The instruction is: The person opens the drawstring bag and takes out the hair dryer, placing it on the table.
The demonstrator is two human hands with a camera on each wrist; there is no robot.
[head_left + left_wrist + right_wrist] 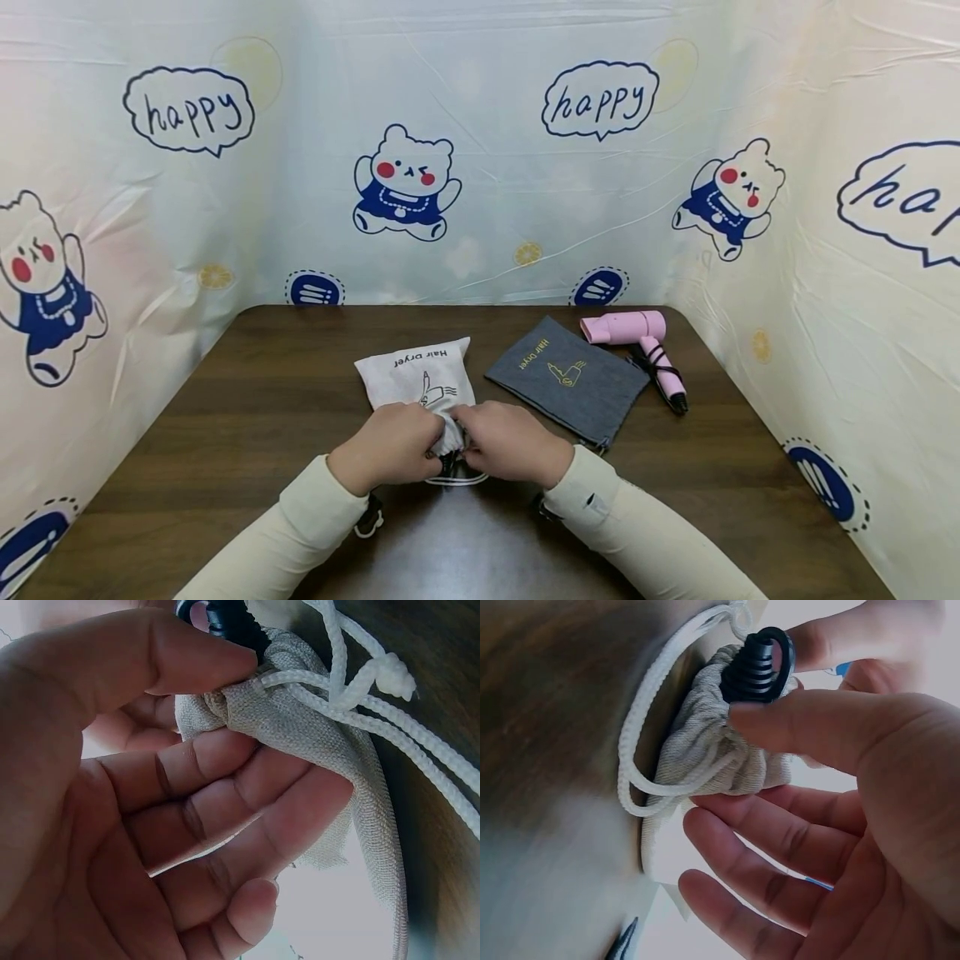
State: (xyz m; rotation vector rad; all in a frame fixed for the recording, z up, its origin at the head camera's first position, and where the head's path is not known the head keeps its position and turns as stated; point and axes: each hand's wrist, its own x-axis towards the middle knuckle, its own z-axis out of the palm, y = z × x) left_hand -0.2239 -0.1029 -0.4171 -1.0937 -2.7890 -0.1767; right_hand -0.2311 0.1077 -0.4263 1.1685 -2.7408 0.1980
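Observation:
A light grey drawstring bag [408, 375] printed "Hair Dryer" lies at the middle of the table, its mouth toward me. My left hand [397, 442] pinches the gathered cloth on one side of the mouth between thumb and fingers. On the other side, my right hand [510, 437] pinches the cloth the same way. A black ribbed end piece with a hanging loop [750, 675] sticks out of the bunched opening; the rest of it is hidden inside. White drawstrings [442, 765] hang in loops from both sides of the mouth.
To the right lies a flat dark grey bag [573, 383] with yellow print. Beyond it, a pink hair dryer [626, 327] rests near the back right corner, black cord wrapped around its handle. Printed curtains [487, 183] enclose the brown table [247, 392].

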